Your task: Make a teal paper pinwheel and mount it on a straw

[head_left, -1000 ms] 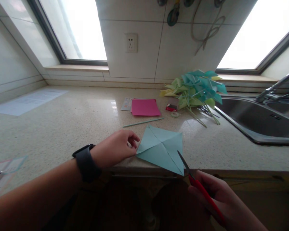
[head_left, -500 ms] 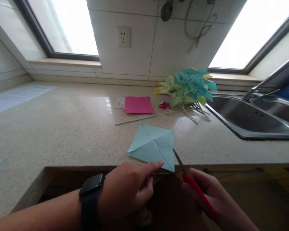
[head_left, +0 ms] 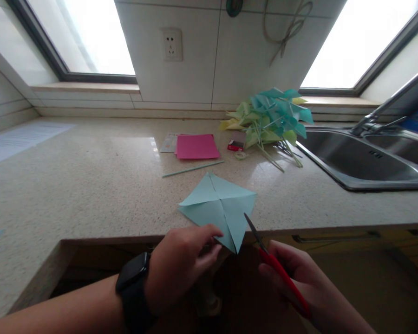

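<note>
A light blue square of paper (head_left: 212, 208) lies at the counter's front edge, with slits running in from its corners towards a dark dot at the centre. Its near corner juts past the edge. My left hand (head_left: 184, 264), with a black watch on the wrist, holds the paper's near-left edge, forefinger on top and thumb lower down. In my right hand (head_left: 296, 273) are red-handled scissors (head_left: 278, 273). Their blades look closed, and the tip points up and left beside the paper's right side.
Behind the paper lie a pale paper stick (head_left: 193, 169), pink paper sheets (head_left: 198, 146), a small red box (head_left: 236, 144) and a tape roll (head_left: 240, 155). Paper pinwheels (head_left: 275, 118) are heaped near the sink (head_left: 348, 181). Printed sheets (head_left: 24, 137) lie far left.
The blue paper has turned clockwise, its near corner swinging left. My left hand has shifted from a pointing finger on the paper to its near-left edge. The scissors stay beside the paper.
</note>
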A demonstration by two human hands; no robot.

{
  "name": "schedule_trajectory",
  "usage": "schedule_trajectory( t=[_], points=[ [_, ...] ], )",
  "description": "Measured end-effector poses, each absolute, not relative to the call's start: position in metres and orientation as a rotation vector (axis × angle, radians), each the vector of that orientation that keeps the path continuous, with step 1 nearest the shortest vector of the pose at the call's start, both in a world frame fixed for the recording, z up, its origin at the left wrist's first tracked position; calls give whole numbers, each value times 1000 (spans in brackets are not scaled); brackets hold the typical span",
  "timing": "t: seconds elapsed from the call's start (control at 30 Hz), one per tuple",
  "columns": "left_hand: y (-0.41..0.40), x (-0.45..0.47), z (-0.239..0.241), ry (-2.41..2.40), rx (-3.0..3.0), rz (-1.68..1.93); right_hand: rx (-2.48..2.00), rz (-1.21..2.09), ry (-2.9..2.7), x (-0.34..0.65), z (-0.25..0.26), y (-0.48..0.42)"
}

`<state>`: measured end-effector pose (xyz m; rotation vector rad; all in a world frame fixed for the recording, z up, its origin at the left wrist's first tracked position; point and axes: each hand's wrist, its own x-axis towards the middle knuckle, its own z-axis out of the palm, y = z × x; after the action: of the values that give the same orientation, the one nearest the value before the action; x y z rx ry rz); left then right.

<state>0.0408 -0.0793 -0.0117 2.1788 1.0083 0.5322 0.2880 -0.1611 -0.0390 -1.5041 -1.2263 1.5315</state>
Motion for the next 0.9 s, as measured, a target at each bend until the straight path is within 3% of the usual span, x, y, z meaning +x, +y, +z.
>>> schedule_trajectory(
  t=[0.3,0.57,0.9],
  points=[
    [-87,45,-12,900,2107,568,-1456,1525,-1238,281,-36,-163],
    [-88,46,-9,1077,1660,699,-1376,1571,-1190,274,-32,-163],
    [-88,46,-8,1025,1521,695,-1320,1376,-989,249,-29,-160]
  ],
)
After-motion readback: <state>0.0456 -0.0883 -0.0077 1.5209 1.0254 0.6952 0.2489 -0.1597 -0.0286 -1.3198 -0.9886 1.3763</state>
